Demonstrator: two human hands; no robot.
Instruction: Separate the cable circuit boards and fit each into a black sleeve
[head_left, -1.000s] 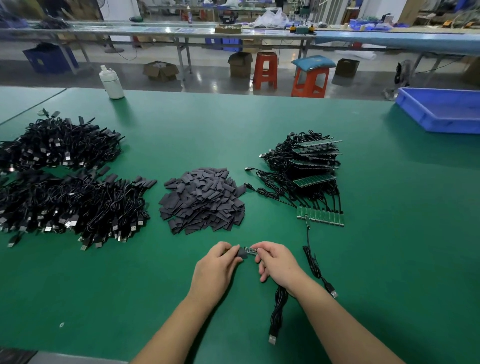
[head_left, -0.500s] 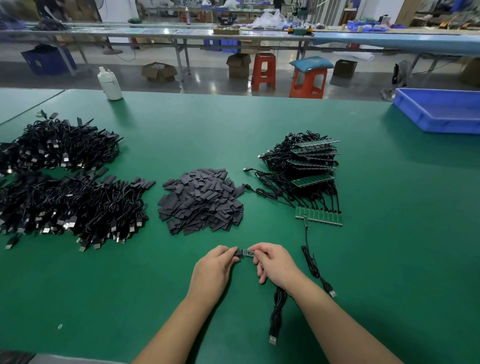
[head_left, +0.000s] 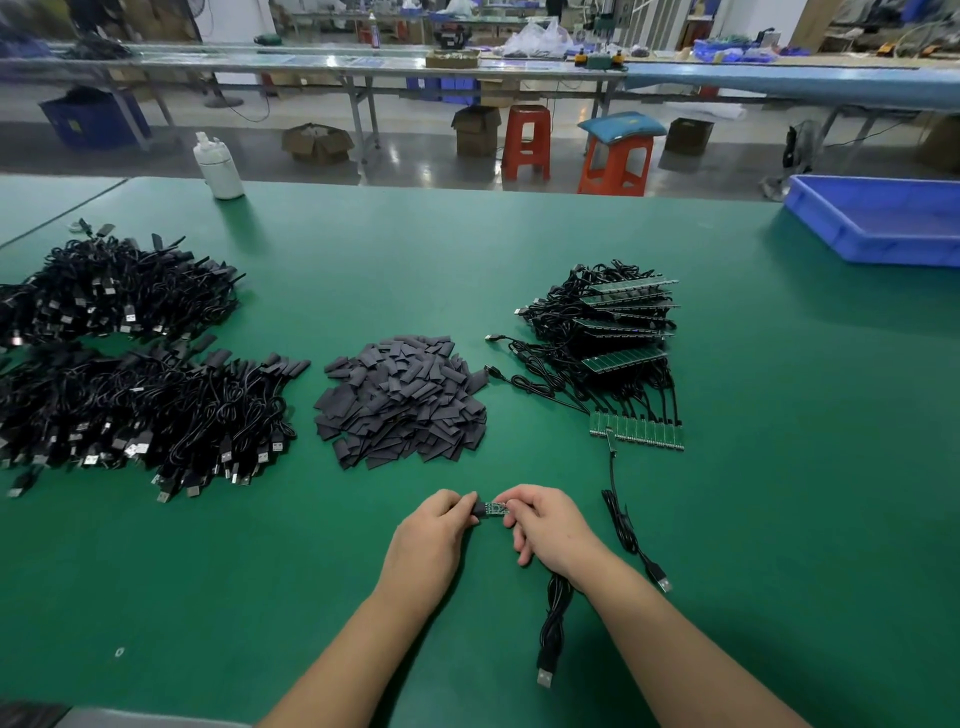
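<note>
While both hands meet low at the middle of the head view, I log the items as follows.

Left hand (head_left: 434, 530): fingers curled round a black sleeve (head_left: 477, 511), pinching its near end so the open mouth faces right.

Right hand (head_left: 545, 525): fingers pinching a small green circuit board (head_left: 497, 508) by its far end, with its nose at or just inside the sleeve mouth. I judge the board is being fed into the sleeve; how deep it sits I cannot tell.

Cable (head_left: 555, 629) of that board: trails down under the right wrist, USB plug lying free on the desk, so it does not drag on the fit.

Loose sleeves (head_left: 402, 400): one heap just beyond the hands, I judge for short reach.

Unseparated boards (head_left: 638, 433): a joined row at the right, cables stacked behind it, with more strips piled on top; one single cable (head_left: 626, 525) lies near the right hand.

Finished cables (head_left: 135, 395): two black heaps at the left, apparently sleeved.

Desk (head_left: 779, 519): green mat. A white bottle (head_left: 218, 166) at its far edge, a blue tray (head_left: 878, 223) far right.

Room: workshop with long benches, orange stools (head_left: 615, 163), cardboard boxes on the floor.
</note>
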